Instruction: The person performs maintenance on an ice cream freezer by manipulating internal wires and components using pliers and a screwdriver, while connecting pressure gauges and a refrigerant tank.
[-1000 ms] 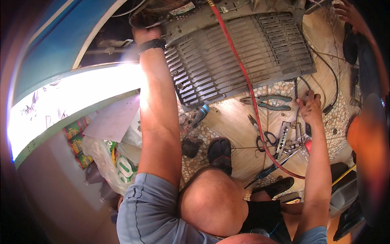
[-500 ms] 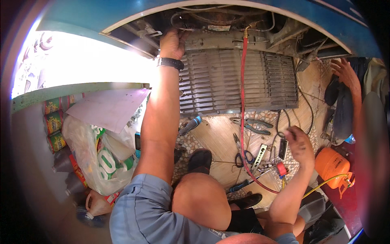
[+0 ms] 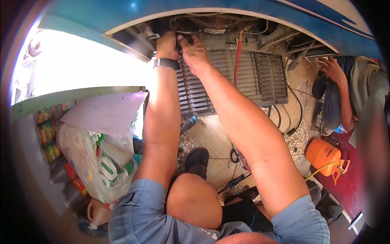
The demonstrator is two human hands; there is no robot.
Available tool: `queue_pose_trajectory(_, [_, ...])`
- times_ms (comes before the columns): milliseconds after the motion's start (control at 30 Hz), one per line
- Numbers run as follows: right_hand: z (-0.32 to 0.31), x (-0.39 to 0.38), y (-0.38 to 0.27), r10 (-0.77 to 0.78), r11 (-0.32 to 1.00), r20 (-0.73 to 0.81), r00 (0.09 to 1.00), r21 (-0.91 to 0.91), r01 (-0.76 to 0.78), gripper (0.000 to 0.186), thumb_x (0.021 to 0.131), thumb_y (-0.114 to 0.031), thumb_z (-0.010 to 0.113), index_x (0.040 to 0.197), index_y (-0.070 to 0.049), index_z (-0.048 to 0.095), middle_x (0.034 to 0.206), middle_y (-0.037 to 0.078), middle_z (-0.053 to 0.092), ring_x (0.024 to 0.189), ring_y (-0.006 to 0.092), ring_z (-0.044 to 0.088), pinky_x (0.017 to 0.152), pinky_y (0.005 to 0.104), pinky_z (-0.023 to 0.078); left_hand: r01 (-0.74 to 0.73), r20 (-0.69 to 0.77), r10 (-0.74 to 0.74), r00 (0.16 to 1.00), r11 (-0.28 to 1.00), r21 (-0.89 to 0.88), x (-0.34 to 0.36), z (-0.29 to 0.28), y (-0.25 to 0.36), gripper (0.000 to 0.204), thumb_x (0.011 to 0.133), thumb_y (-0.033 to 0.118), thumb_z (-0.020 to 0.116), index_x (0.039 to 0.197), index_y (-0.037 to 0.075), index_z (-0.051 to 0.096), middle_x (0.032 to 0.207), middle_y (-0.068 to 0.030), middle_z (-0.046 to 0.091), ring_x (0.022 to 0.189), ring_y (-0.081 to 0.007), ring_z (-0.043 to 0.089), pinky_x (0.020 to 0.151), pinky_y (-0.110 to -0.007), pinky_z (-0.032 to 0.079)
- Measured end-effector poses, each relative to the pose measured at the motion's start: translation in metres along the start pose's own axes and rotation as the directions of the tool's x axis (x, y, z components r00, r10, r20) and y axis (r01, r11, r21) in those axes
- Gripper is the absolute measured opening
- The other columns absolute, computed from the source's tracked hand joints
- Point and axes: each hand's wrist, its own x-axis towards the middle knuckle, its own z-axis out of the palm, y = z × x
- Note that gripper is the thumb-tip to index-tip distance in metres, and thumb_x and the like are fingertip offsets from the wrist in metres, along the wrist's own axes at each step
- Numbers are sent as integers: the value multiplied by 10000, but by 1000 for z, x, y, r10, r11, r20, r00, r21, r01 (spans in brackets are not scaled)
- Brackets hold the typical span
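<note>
My left hand, with a black wrist strap, reaches into the dark opening of a blue appliance. Its fingers curl at the thin tubing there, around something I cannot make out. My right hand is just beside it, fingers bent at the same spot, their tips and any held part hidden. Below both hands a dusty slatted metal grille lies on the floor. Right of my hands a red hose hangs from a brass fitting in the opening, partly hidden lower down by my right forearm.
A screwdriver lies below the grille, among cables and tools. At left are a pale sheet, a plastic bag and several packages. At right an orange gas cylinder stands below another person's hand.
My right hand has moved from the tools and cables on the floor up into the opening beside my left hand. The view has shifted, showing more of the blue panel and the orange cylinder.
</note>
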Motion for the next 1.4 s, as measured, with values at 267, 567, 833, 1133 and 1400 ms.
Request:
queue_pose_trajectory(267, [0, 33, 7, -9, 976, -289, 957, 208, 72, 301, 893, -212, 703, 1079, 20, 652, 1035, 144, 698, 931, 257, 641, 814, 388, 497, 61, 81, -50, 995, 988, -139, 15, 13, -23, 189, 879, 10, 578, 1047, -56, 636, 993, -143, 667, 864, -241, 654, 731, -382, 539])
queue_pose_trajectory(567, [6, 17, 2, -243, 896, -147, 959, -413, 163, 395, 934, -268, 605, 1025, 116, 623, 1060, 312, 661, 988, 436, 659, 811, 460, 501, 14, 42, -3, 999, 967, -255, 10, 0, -11, 173, 905, -17, 591, 1064, -80, 616, 1020, -170, 659, 915, -261, 654, 767, -369, 560])
queue_pose_trajectory(833, [16, 16, 4, -385, 817, -102, 917, -501, 287, 353, 949, -222, 551, 1054, 114, 581, 1013, 319, 656, 1001, 440, 645, 846, 459, 495, -257, 149, 257, 955, 966, -21, 66, -28, -36, 207, 950, 35, 558, 1136, -39, 610, 1089, -154, 674, 984, -273, 657, 871, -394, 558])
queue_pose_trajectory(1133, [-63, -34, 34, -82, 944, -39, 996, -322, 65, 265, 975, -241, 575, 1080, -1, 538, 889, 181, 659, 850, 327, 626, 757, 405, 492, 18, 66, 5, 998, 939, -343, 24, 2, -22, 248, 1001, 194, 526, 1184, 44, 600, 1123, -115, 657, 1008, -275, 636, 913, -421, 540])
queue_pose_trajectory(1400, [-127, -139, 59, 42, 944, -1, 999, -328, -40, 209, 971, -239, 614, 1012, -35, 589, 791, 39, 648, 679, 111, 608, 662, 280, 485, 35, 266, 183, 947, 761, -648, 92, 6, -35, 390, 1036, 265, 333, 1147, 11, 608, 1083, -165, 685, 982, -296, 669, 889, -475, 549])
